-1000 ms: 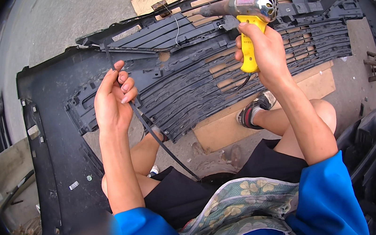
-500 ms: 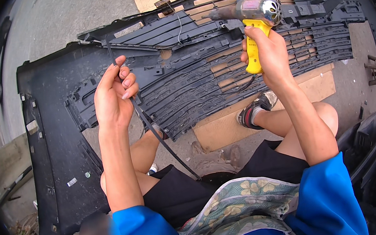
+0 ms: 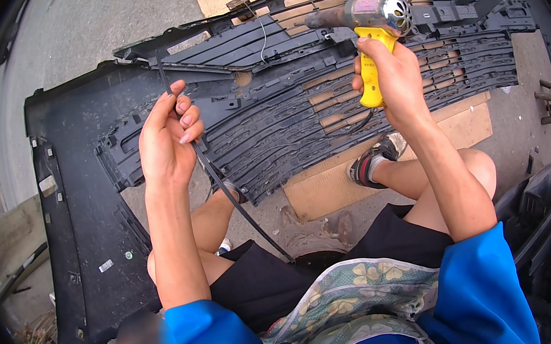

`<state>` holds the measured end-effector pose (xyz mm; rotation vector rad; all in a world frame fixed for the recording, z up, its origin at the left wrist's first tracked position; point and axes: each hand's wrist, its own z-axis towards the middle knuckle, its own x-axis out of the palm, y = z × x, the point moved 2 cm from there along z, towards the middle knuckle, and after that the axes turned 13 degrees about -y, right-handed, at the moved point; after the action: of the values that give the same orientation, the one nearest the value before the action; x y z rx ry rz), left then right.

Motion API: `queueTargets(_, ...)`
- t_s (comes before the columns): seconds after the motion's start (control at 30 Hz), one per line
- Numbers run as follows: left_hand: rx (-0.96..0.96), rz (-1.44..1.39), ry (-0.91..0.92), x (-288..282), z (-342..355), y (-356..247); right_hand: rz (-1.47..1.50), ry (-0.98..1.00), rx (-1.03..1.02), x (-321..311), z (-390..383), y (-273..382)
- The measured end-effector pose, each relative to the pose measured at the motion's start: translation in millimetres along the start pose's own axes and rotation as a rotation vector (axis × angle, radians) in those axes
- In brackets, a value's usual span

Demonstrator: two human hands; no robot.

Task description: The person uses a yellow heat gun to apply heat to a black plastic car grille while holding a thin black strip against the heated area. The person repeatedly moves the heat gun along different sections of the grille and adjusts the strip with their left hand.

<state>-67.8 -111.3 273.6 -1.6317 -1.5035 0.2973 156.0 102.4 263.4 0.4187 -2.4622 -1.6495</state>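
We note the left hand (image 3: 169, 130), thumb and fingers pinched closed on a thin black strip (image 3: 242, 211), which runs from far left toward the near side. Right hand (image 3: 394, 80): fingers wrapped round a yellow-handled heat gun (image 3: 372, 14), pointing left, over the slatted black panel (image 3: 251, 147).

Looks bright in soft, diffuse daylight with faint shadows, glints off the heat gun (image 3: 375, 32), bends toward black rims, and blurs heavily at lower left, perhaps beyond recognition.
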Motion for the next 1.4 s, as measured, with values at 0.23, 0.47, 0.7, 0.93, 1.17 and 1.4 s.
queueTargets(0.23, -0.026, 0.041, 0.014, 3, -3, 7, -0.004, 0.011, 0.008, 1, -2, 1)
queueTargets(0.47, -0.079, 0.178, -0.008, 15, 1, 38, -0.021, 0.016, -0.005, 0, -1, -5)
queueTargets(0.7, -0.314, 0.250, -0.049, 35, 61, 163, -0.132, 0.054, -0.067, 9, 4, 6)
queueTargets(0.93, -0.526, -0.212, -0.145, 42, 103, 243, -0.458, 0.090, -0.113, 9, 32, 0)
queueTargets(1.17, -0.558, -0.498, -0.147, 39, 135, 255, -0.582, 0.242, -0.098, 45, 71, -1)
queueTargets(1.4, -0.576, -0.489, -0.143, 38, 145, 252, -0.709, 0.312, -0.067, 67, 98, -17)
